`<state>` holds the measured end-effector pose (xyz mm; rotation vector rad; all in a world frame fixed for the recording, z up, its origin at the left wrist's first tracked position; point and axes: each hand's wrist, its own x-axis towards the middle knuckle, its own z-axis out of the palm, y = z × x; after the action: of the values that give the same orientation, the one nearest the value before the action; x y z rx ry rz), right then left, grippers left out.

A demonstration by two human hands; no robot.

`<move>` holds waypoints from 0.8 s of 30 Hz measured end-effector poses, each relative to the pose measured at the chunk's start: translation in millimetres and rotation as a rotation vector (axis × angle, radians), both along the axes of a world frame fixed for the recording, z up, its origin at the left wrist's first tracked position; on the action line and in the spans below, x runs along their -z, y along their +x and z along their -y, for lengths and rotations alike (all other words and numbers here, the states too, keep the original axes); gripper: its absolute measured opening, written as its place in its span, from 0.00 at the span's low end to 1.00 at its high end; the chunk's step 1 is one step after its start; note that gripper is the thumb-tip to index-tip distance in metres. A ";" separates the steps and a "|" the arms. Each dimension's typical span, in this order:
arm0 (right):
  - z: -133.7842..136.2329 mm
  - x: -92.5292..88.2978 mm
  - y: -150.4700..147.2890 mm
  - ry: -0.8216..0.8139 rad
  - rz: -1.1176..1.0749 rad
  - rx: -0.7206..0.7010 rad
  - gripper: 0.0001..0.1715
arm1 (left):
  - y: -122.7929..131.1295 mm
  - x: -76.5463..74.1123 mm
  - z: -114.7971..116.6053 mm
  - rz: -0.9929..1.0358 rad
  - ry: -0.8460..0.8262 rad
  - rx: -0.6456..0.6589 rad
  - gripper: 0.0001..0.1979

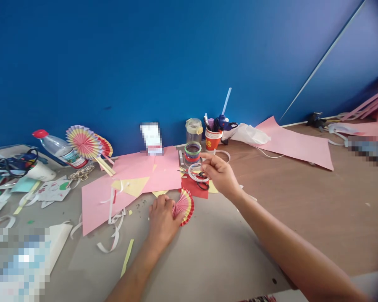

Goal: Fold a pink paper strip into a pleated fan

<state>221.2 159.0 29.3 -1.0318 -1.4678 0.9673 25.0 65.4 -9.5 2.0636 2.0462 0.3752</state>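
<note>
A small pleated paper fan (188, 206), pink with yellow and red bands along its curved edge, rests on the table. My left hand (164, 216) is closed on its left side, pressing the folds together. My right hand (219, 172) is raised a little to the right, thumb and fingertips pinched at a white ring-shaped roll of tape (190, 175). Beneath that hand, scissors with black handles (203, 186) lie on red paper (193, 189) with yellow scraps around it. The fingertips partly hide the roll.
Large pink sheets (97, 201) lie left of centre with peeled white strips (115, 239). Behind stand a clear cup (194, 134) and a red paper cup (212, 140) of tools. Finished fans (83, 142) and a bottle (55, 144) are left. Another pink sheet (299, 144) lies right.
</note>
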 end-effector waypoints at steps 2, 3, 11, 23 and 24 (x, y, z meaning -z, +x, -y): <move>4.3 3.3 0.3 0.179 0.284 0.070 0.21 | 1.4 2.6 -1.1 0.069 -0.022 -0.028 0.07; 6.6 4.9 -0.1 0.258 0.427 0.112 0.17 | 1.3 3.8 -1.8 0.123 -0.025 -0.043 0.07; 20.7 0.4 -9.7 0.248 0.570 -0.027 0.15 | 0.7 -8.5 -3.2 0.903 -0.305 -0.127 0.12; 42.1 15.1 -40.5 -0.532 -0.018 -0.286 0.43 | 3.3 -16.7 2.2 1.261 -0.276 -0.093 0.22; 42.5 16.3 -40.7 -0.513 0.005 -0.281 0.43 | 3.1 -15.4 2.6 1.271 -0.285 -0.083 0.22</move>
<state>180.5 116.5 13.0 -1.2032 -1.4247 1.6008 28.1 62.8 6.0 1.0282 1.2452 0.9980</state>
